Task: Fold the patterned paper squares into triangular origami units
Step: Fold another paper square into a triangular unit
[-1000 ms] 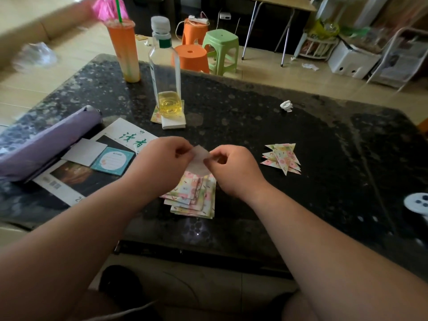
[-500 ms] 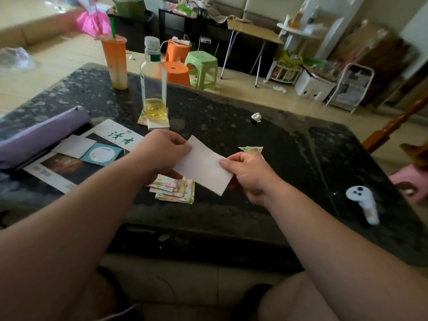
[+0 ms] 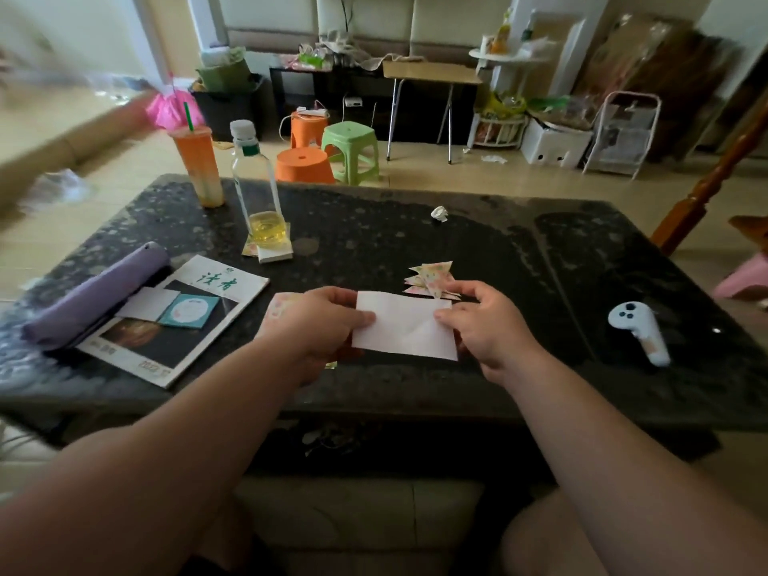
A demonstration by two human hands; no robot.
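While your left hand pinches the left edge of the paper and your right hand pinches its right edge, the sheet sits white side up over the near part of the table, its long axis running left to right. Your left hand hides most of the patterned stack. Folded triangles lie just beyond, their near tips cut off by the paper. A white controller rests well to the right.

Both bare forearms reach over the near edge of the desk and converge. The left hand pinches the left end of a folded white paper, thumb on top. The right hand pinches its right end likewise.
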